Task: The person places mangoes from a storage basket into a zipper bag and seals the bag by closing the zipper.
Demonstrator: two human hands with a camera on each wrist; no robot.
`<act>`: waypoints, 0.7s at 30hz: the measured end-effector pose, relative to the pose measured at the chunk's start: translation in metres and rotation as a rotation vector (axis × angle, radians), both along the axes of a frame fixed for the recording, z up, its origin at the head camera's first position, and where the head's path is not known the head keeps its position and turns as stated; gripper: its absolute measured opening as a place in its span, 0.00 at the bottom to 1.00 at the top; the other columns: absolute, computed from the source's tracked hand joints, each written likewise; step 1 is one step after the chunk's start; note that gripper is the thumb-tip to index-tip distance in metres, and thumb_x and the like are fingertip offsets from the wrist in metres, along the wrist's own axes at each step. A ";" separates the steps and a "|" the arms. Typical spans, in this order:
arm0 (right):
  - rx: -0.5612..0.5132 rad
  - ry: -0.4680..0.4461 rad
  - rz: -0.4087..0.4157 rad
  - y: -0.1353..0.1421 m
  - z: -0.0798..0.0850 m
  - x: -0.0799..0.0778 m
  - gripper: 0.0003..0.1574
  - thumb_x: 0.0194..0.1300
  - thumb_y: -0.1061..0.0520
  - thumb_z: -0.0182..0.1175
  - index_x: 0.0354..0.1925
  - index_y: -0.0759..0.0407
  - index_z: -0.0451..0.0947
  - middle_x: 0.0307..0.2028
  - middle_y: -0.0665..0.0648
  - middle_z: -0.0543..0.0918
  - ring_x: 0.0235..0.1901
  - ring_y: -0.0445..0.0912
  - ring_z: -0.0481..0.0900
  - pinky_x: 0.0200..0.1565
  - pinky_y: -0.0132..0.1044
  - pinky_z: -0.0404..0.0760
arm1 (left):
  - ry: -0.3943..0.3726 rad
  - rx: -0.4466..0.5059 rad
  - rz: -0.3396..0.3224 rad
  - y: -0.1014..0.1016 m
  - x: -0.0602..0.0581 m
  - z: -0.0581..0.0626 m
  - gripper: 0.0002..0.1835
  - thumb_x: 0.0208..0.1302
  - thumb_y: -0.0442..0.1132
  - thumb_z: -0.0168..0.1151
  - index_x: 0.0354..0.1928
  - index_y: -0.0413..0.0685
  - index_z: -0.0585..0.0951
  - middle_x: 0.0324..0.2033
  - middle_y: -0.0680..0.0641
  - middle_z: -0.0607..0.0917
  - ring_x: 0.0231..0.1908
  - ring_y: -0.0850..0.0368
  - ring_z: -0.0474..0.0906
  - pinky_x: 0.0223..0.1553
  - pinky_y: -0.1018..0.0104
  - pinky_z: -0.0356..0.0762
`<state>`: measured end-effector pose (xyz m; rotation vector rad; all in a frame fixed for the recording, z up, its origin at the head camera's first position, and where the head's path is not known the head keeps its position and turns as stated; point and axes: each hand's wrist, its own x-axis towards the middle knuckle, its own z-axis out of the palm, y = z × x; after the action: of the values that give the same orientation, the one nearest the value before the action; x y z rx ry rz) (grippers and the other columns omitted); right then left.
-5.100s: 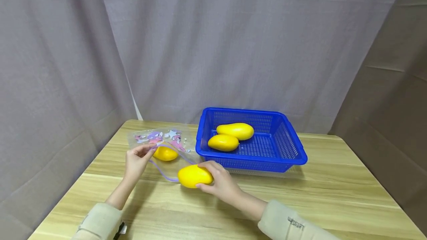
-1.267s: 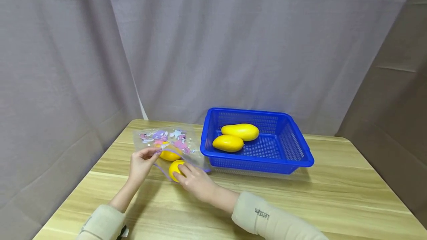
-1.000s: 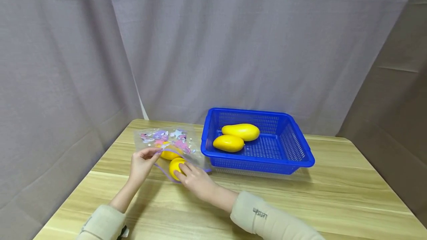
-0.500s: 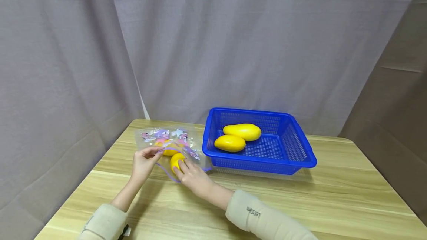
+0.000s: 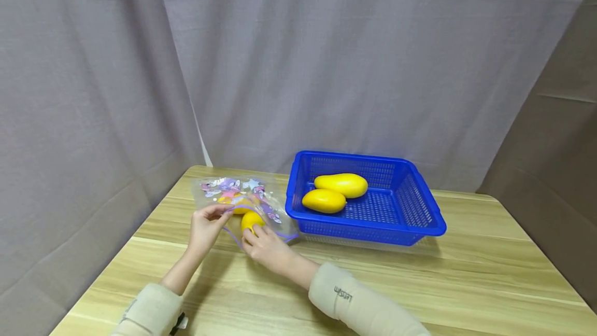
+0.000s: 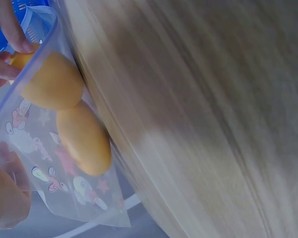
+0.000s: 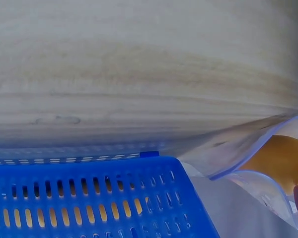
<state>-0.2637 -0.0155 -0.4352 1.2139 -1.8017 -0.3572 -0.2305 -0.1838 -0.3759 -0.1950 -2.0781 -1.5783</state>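
A clear zip bag [image 5: 279, 226] with cartoon prints and a purple-edged mouth lies at the table's left. My left hand [image 5: 204, 228] pinches the upper lip of that mouth between thumb and fingertips, so it gapes. Just inside the opening is a yellow mango [image 5: 252, 220], its near end gripped by the fingers of my right hand [image 5: 270, 250]. Deeper in the bag lies another mango [image 6: 84, 139]; in the left wrist view the two mangoes meet end to side. Prints on the plastic partly cover the deeper one in the head view.
Right of the bag stands a blue plastic basket [image 5: 368, 228], its left side close to the bag. Two mangoes, one behind [image 5: 342, 184] and one in front [image 5: 324, 201], lie in its left half. Grey curtains [image 5: 298, 66] hang behind the wooden table [image 5: 420, 284].
My right hand has carried its mango leftward from in front of the bag into the mouth, then farther inward. My left hand keeps pinching the lip. The whole scene shifts slightly right in view.
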 end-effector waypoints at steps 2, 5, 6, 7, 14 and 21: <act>-0.010 -0.004 -0.008 -0.002 0.000 -0.002 0.12 0.56 0.59 0.57 0.39 0.48 0.82 0.38 0.47 0.76 0.36 0.43 0.72 0.33 0.27 0.76 | 0.003 0.006 -0.004 0.000 -0.002 -0.002 0.06 0.54 0.20 0.61 0.35 0.24 0.81 0.35 0.26 0.83 0.28 0.73 0.78 0.33 0.84 0.78; -0.023 -0.012 -0.023 -0.004 -0.002 -0.004 0.10 0.56 0.58 0.58 0.37 0.48 0.81 0.36 0.47 0.76 0.34 0.42 0.72 0.31 0.26 0.76 | 0.000 0.009 0.007 -0.004 -0.009 -0.012 0.06 0.54 0.20 0.62 0.34 0.25 0.82 0.35 0.28 0.83 0.28 0.74 0.78 0.33 0.84 0.78; -0.025 -0.011 -0.028 -0.005 -0.002 -0.004 0.09 0.56 0.58 0.58 0.36 0.48 0.81 0.35 0.47 0.75 0.34 0.42 0.72 0.31 0.25 0.76 | 0.001 0.009 0.012 -0.005 -0.012 -0.015 0.06 0.54 0.21 0.63 0.34 0.26 0.82 0.35 0.28 0.84 0.28 0.74 0.77 0.33 0.84 0.77; -0.028 -0.011 -0.031 -0.005 -0.002 -0.004 0.09 0.56 0.58 0.58 0.36 0.48 0.81 0.35 0.46 0.76 0.34 0.42 0.72 0.30 0.25 0.76 | 0.002 0.010 0.016 -0.006 -0.015 -0.019 0.06 0.53 0.21 0.63 0.34 0.26 0.82 0.35 0.29 0.84 0.27 0.74 0.77 0.33 0.84 0.77; -0.024 -0.010 -0.091 -0.009 -0.004 -0.006 0.07 0.55 0.57 0.58 0.33 0.47 0.81 0.35 0.47 0.76 0.33 0.41 0.73 0.28 0.25 0.76 | 0.012 -0.003 0.020 -0.008 -0.021 -0.026 0.05 0.54 0.22 0.63 0.34 0.27 0.82 0.35 0.29 0.84 0.27 0.75 0.77 0.32 0.84 0.78; 0.028 -0.031 -0.131 -0.010 -0.007 -0.008 0.08 0.55 0.57 0.59 0.35 0.48 0.81 0.37 0.48 0.77 0.34 0.41 0.73 0.31 0.24 0.78 | -0.003 0.003 -0.001 0.003 0.000 0.002 0.06 0.53 0.20 0.62 0.34 0.24 0.81 0.35 0.27 0.83 0.27 0.73 0.77 0.33 0.82 0.78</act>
<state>-0.2722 -0.0251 -0.4420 1.1287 -1.9139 -0.4423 -0.2306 -0.1812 -0.3739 -0.1924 -2.0777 -1.5834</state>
